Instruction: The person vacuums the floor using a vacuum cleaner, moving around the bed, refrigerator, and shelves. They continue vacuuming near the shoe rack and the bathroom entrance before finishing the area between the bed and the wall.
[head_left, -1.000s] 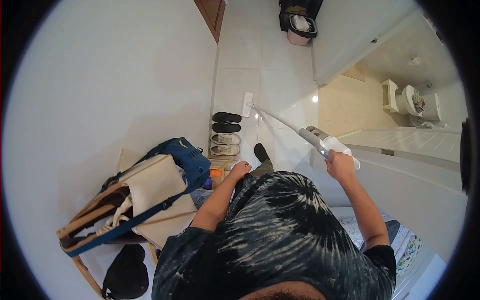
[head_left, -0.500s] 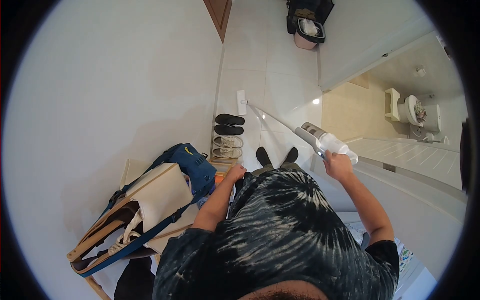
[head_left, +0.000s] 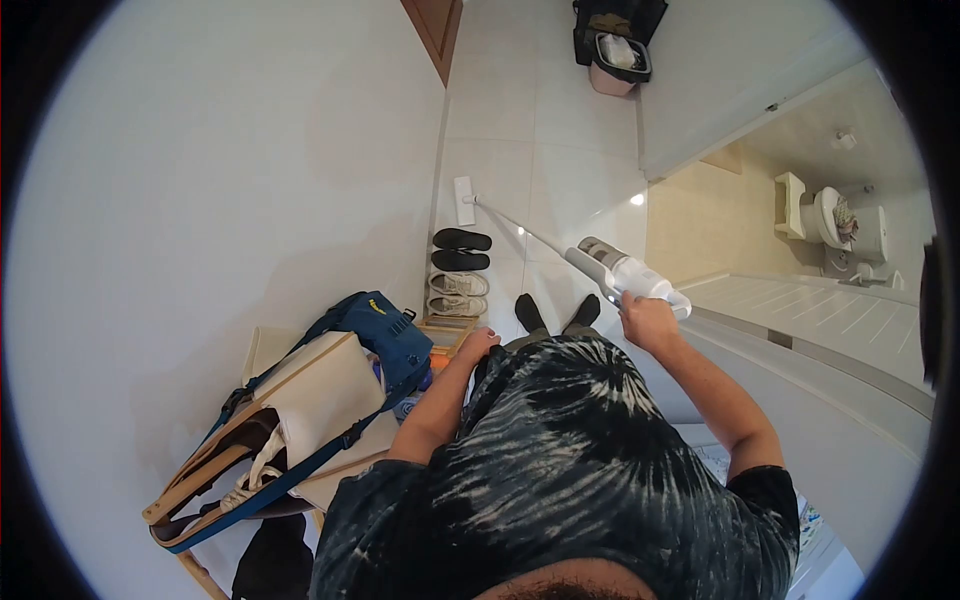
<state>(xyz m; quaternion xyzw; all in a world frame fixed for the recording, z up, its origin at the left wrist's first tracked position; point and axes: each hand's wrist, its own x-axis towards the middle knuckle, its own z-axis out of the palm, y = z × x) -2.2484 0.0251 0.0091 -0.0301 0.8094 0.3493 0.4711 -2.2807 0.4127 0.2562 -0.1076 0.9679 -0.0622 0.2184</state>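
Observation:
My right hand (head_left: 648, 322) is wrapped round the handle of a white cordless stick vacuum cleaner (head_left: 612, 268). Its thin tube slants forward and left to a flat white floor head (head_left: 464, 201), which lies on the tiles by the left wall. Just in front of me, along that wall, are a pair of black slippers (head_left: 462, 240) and a pair of pale sneakers (head_left: 458, 284); the floor head is just beyond the slippers. My left hand (head_left: 480, 345) hangs low beside my shirt with curled fingers, and what is in it, if anything, is hidden.
On my left, a blue bag (head_left: 385, 335) lies over a wooden-armed chair (head_left: 185, 480) with cream cushions. A pink bin (head_left: 612, 80) with a black liner stands ahead by the right wall. To the right, a doorway shows a toilet (head_left: 830, 218) and a small stool (head_left: 790, 205).
The vacuum cleaner has shifted left: its floor head slid closer to the left wall, and my right hand moved left with the handle. My left hand has hardly moved.

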